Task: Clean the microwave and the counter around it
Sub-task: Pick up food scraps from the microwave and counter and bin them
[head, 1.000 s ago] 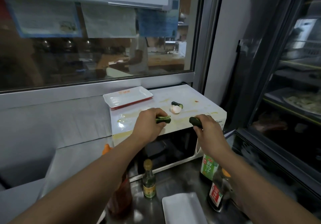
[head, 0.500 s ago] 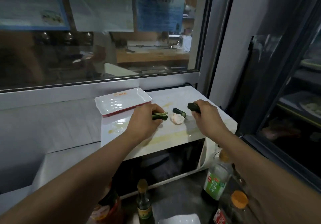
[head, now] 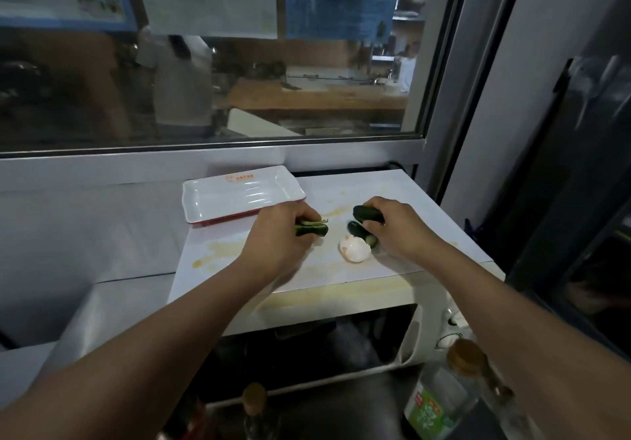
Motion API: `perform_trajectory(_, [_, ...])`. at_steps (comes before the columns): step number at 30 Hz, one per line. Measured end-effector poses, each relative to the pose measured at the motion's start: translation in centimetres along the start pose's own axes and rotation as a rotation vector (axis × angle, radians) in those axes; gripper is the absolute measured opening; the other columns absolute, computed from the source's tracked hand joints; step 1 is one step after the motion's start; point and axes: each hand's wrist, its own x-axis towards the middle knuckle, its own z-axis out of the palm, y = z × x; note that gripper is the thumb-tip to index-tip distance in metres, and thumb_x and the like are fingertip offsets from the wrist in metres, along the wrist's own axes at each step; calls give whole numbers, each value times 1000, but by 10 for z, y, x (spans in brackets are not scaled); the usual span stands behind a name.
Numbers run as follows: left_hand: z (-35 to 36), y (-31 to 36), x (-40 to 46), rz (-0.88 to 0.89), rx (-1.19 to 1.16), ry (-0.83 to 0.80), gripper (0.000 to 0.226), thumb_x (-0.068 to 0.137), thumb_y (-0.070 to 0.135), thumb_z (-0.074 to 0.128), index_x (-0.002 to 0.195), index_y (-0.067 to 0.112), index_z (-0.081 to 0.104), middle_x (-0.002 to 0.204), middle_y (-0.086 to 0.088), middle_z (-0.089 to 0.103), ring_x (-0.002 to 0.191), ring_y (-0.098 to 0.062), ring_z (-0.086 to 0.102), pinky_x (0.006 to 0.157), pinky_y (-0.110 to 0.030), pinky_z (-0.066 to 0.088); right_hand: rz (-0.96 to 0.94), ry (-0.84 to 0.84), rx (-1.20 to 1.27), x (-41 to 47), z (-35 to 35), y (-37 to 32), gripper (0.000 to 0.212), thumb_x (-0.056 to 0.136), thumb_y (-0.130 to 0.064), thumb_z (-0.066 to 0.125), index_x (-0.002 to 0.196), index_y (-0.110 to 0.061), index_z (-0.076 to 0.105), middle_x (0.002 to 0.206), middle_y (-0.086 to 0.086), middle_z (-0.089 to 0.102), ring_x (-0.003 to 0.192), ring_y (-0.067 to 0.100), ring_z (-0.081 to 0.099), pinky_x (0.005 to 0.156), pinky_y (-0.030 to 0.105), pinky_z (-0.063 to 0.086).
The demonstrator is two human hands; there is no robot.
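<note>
Left hand (head: 280,234) grips dark green cucumber scraps (head: 312,228); right hand (head: 397,231) holds one dark green cucumber piece (head: 368,214) and reaches a second (head: 358,230). Best gathered fully, with the white eggshell half (head: 355,249), before wiping. The white microwave (head: 392,268), on the counter below the window, has a yellow-stained top.

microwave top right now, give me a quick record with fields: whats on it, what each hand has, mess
surface: top of white microwave
left hand: grips a dark green cucumber scrap
right hand: holds a cucumber piece, fingers reaching a second piece on the top
eggshell: lies loose between the hands, beside the second piece
white tray: empty, red underside, back left corner of the top
stains: yellowish smears at left, centre and front edge
bottles: stand below, in front of the microwave
</note>
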Motion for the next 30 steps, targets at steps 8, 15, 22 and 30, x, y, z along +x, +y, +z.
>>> perform_trajectory(8, [6,4,2,17,16,2,26,81,14,70,106,18,69,102,3,69,90,-11,58,81,-20,42,-18,-89,98,6,0,8,16,90,-17,57,106,-19,57,100,2,60,91,20,56,73,28,44])
perform_trajectory(15, [5,3,3,3,27,-1,27,81,13,69,107,18,69,104,2,69,93,-13,60,82,-22,45,5,-109,152,13,2,6,17,85,-18,65,101,-21,59,98,1,60,85,17,56,59,20,41])
perform_trajectory(22, [2,3,3,8,35,11,26,80,15,70,106,19,69,104,3,69,92,-12,58,81,-22,44,55,-168,252,17,2,4,12,84,-9,65,92,-17,61,79,1,58,66,13,54,46,16,43])
perform_trajectory(30, [2,1,5,3,28,21,25,80,13,70,104,20,70,102,3,69,94,-16,60,84,-28,49,54,-133,191,25,-7,8,19,84,-7,66,98,-19,61,94,5,62,86,21,58,72,28,46])
